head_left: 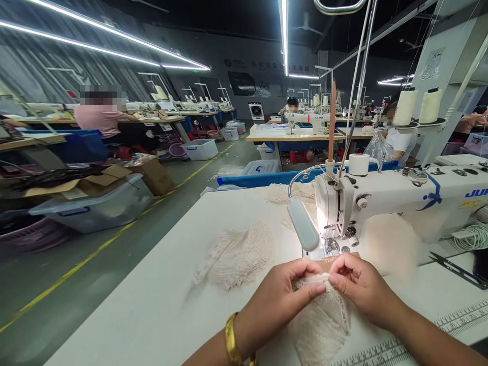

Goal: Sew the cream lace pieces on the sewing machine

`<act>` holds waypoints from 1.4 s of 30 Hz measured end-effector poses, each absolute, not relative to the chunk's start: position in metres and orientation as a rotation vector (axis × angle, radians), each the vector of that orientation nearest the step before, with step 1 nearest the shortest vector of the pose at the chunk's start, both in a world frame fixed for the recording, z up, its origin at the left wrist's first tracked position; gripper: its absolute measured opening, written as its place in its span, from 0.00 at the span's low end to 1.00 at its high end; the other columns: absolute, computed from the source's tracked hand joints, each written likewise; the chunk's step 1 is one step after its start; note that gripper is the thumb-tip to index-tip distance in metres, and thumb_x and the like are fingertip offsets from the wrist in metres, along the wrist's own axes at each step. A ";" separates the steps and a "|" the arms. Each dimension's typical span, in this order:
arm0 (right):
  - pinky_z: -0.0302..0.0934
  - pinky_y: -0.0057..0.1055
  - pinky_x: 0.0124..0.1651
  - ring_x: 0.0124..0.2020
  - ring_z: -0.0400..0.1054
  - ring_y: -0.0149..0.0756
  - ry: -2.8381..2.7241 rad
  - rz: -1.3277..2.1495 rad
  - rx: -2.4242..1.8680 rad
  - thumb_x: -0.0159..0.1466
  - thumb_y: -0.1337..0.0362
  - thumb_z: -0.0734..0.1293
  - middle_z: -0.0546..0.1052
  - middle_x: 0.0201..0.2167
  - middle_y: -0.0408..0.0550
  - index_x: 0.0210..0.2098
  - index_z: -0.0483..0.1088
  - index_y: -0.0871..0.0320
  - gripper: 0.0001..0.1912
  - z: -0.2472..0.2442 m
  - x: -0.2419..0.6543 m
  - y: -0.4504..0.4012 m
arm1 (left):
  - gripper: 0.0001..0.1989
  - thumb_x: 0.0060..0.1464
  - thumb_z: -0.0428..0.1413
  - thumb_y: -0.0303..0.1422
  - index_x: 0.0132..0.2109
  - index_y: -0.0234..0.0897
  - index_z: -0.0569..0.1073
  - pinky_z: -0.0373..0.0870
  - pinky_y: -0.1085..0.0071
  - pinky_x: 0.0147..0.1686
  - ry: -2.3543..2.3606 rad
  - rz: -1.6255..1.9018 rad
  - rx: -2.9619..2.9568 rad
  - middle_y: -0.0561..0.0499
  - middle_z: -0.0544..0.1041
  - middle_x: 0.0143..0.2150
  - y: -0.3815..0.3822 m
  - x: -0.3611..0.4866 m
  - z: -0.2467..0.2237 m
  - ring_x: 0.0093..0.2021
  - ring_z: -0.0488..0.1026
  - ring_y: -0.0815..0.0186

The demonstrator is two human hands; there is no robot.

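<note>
Both hands pinch the upper edge of a cream lace fabric piece point(320, 325) in front of the sewing machine point(385, 195). My left hand point(287, 290) grips the edge between thumb and fingers, a gold bangle on its wrist. Close beside it, my right hand point(362, 287) closes on the same edge with thumb and fingertips. The rest of the lace hangs down over the white table point(152, 300). Just beyond my fingertips are the lit needle area and presser foot point(331, 246). Another crumpled lace piece point(242, 254) lies on the table to the left.
More lace point(292, 193) lies behind the machine's lamp point(303, 223). A clear ruler point(381, 352) runs along the front right, with black thread snips point(457, 269) beyond it. Thread cones point(406, 107) stand above the machine. Plastic bins point(99, 203) line the aisle; other people work at machines behind.
</note>
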State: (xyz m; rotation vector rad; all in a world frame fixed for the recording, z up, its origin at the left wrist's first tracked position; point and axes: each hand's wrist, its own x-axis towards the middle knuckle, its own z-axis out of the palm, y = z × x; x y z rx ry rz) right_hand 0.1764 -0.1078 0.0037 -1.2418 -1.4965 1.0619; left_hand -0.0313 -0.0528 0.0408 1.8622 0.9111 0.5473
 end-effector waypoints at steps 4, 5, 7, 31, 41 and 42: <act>0.60 0.33 0.39 0.34 0.62 0.36 -1.503 1.031 -1.305 0.67 0.51 0.69 0.70 0.33 0.43 0.36 0.73 0.55 0.14 0.004 0.175 -0.110 | 0.16 0.60 0.59 0.46 0.33 0.38 0.79 0.67 0.69 0.37 0.935 0.534 1.879 0.52 0.80 0.32 -0.053 -0.031 0.043 0.35 0.73 0.63; 0.61 0.33 0.39 0.35 0.62 0.36 -1.505 1.020 -1.330 0.67 0.51 0.70 0.70 0.33 0.43 0.36 0.74 0.55 0.13 0.004 0.175 -0.111 | 0.17 0.60 0.58 0.47 0.33 0.38 0.79 0.67 0.70 0.37 0.941 0.530 1.876 0.52 0.80 0.32 -0.052 -0.031 0.043 0.35 0.73 0.63; 0.61 0.33 0.40 0.35 0.62 0.37 -1.504 1.019 -1.359 0.66 0.52 0.70 0.69 0.35 0.43 0.37 0.74 0.54 0.12 0.005 0.175 -0.112 | 0.17 0.59 0.58 0.47 0.33 0.38 0.80 0.67 0.69 0.38 0.944 0.524 1.864 0.52 0.80 0.32 -0.052 -0.031 0.043 0.35 0.73 0.63; 0.56 0.32 0.35 0.31 0.61 0.36 -1.588 1.141 -1.347 0.67 0.53 0.68 0.69 0.30 0.41 0.33 0.69 0.54 0.12 0.011 0.174 -0.126 | 0.13 0.60 0.56 0.42 0.36 0.37 0.77 0.65 0.72 0.35 0.801 0.419 1.860 0.53 0.76 0.32 -0.055 -0.044 0.068 0.33 0.69 0.66; 0.53 0.33 0.36 0.31 0.61 0.36 -1.972 0.552 -1.598 0.65 0.70 0.65 0.68 0.26 0.42 0.25 0.56 0.54 0.15 0.004 0.161 -0.120 | 0.09 0.50 0.62 0.34 0.26 0.38 0.70 0.62 0.72 0.33 0.974 0.149 2.318 0.54 0.73 0.28 -0.006 -0.004 0.063 0.34 0.70 0.63; 0.52 0.34 0.36 0.31 0.61 0.37 -1.996 0.506 -1.612 0.64 0.71 0.65 0.67 0.26 0.42 0.25 0.55 0.54 0.16 0.000 0.165 -0.117 | 0.10 0.49 0.63 0.34 0.27 0.38 0.70 0.62 0.71 0.33 0.986 0.140 2.322 0.54 0.72 0.28 0.000 0.002 0.054 0.34 0.70 0.63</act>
